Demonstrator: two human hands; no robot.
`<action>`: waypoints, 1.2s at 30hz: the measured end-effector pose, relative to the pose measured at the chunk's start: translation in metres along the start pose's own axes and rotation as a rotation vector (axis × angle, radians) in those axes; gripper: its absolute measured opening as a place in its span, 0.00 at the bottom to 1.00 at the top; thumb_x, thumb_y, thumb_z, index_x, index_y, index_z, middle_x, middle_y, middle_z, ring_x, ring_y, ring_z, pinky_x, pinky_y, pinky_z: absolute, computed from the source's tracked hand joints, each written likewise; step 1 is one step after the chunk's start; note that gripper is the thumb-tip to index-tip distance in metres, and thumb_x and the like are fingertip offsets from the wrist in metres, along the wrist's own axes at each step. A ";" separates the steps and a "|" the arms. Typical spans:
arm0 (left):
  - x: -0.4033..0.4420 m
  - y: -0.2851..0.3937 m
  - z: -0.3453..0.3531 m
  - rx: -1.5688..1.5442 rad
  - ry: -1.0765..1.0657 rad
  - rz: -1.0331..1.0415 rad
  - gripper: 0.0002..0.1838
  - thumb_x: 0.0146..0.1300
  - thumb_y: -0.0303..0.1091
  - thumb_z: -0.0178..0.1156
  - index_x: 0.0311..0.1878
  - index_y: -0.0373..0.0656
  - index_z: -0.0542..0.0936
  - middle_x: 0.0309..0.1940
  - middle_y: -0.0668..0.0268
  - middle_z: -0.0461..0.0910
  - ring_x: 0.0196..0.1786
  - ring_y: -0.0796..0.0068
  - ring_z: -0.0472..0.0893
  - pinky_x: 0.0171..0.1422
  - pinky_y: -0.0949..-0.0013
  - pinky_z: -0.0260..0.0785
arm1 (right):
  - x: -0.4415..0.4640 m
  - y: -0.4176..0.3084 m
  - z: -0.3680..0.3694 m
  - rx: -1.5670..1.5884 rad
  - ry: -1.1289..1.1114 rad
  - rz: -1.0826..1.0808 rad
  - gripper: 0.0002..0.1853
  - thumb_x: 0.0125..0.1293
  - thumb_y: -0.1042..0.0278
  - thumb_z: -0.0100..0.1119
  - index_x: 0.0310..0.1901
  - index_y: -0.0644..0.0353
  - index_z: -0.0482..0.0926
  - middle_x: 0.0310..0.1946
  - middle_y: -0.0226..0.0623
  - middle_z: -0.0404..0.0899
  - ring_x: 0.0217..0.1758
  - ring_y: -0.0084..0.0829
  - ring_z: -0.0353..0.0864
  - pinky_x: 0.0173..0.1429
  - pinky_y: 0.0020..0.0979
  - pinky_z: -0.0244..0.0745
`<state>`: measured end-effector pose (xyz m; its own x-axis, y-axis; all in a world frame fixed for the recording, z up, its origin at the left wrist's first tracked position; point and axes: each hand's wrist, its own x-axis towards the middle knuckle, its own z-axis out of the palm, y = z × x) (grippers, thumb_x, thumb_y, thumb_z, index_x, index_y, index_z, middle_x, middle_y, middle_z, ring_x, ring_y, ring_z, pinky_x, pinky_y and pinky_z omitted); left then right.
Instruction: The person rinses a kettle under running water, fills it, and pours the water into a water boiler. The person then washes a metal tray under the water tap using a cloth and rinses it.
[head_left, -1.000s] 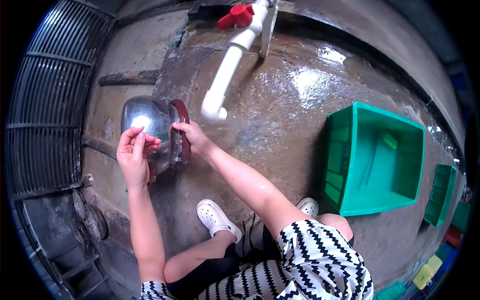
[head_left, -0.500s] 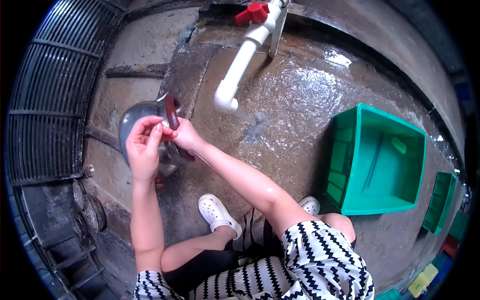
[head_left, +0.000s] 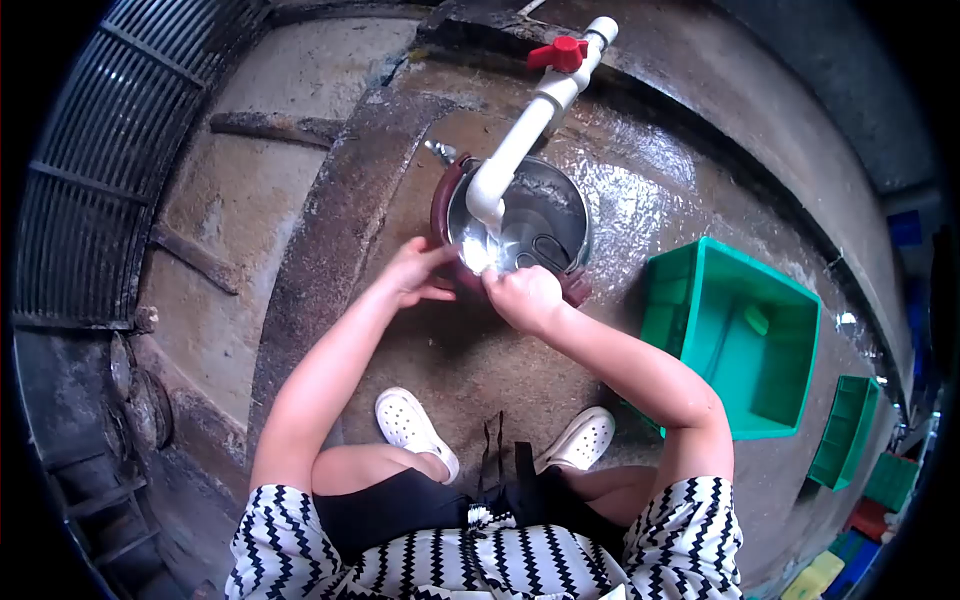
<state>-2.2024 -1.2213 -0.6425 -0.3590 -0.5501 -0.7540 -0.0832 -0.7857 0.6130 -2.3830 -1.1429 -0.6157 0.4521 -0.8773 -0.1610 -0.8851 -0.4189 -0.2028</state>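
Note:
A shiny metal pot (head_left: 566, 196) with dark red-brown side fittings stands upright below the white pipe spout (head_left: 488, 200). Water runs from the spout into it and splashes near the front wall. A dark loop shows inside; whether it is an object or a reflection I cannot tell. My right hand (head_left: 528, 298) is closed at the pot's front rim, its fingertips partly hidden. At the pot's front left, my left hand (head_left: 412, 275) has its fingers spread; they reach the outer side, though contact is unclear.
A red valve lever (head_left: 560, 54) sits on the white pipe. To the right stands a green crate (head_left: 690, 262) with a small light-green piece inside, and a smaller green crate (head_left: 842, 432) beyond. Dark metal bars (head_left: 105, 170) line the left. The concrete floor is wet.
The pot has moved right, from a tilted position at the left to upright beneath the spout. Both hands went with it, and the left fingers have spread from a pinch. The view has shifted.

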 end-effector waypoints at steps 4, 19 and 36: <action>-0.008 -0.048 0.025 -0.262 0.095 0.123 0.26 0.47 0.17 0.51 0.53 0.41 0.63 0.41 0.61 0.72 0.40 0.63 0.77 0.39 0.58 0.75 | -0.016 -0.008 0.024 -0.160 0.036 -0.196 0.07 0.52 0.69 0.48 0.31 0.62 0.71 0.18 0.33 0.77 0.19 0.28 0.79 0.19 0.29 0.70; 0.037 -0.058 0.054 -0.489 -0.101 0.134 0.16 0.47 0.17 0.49 0.42 0.35 0.68 0.31 0.59 0.74 0.35 0.61 0.77 0.42 0.58 0.73 | -0.033 0.013 0.019 -0.363 0.069 -0.039 0.06 0.53 0.67 0.49 0.25 0.59 0.73 0.17 0.29 0.75 0.22 0.26 0.77 0.24 0.33 0.64; 0.002 -0.034 0.043 -0.424 -0.040 -0.012 0.16 0.42 0.19 0.52 0.38 0.42 0.70 0.33 0.65 0.73 0.38 0.70 0.75 0.48 0.63 0.69 | -0.010 -0.004 -0.021 -0.134 -0.179 -0.024 0.06 0.52 0.66 0.50 0.27 0.54 0.78 0.23 0.29 0.80 0.25 0.25 0.81 0.27 0.29 0.71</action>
<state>-2.2404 -1.1835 -0.6544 -0.3965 -0.5353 -0.7458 0.2990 -0.8434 0.4463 -2.3864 -1.1372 -0.5931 0.4754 -0.8161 -0.3288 -0.8751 -0.4772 -0.0809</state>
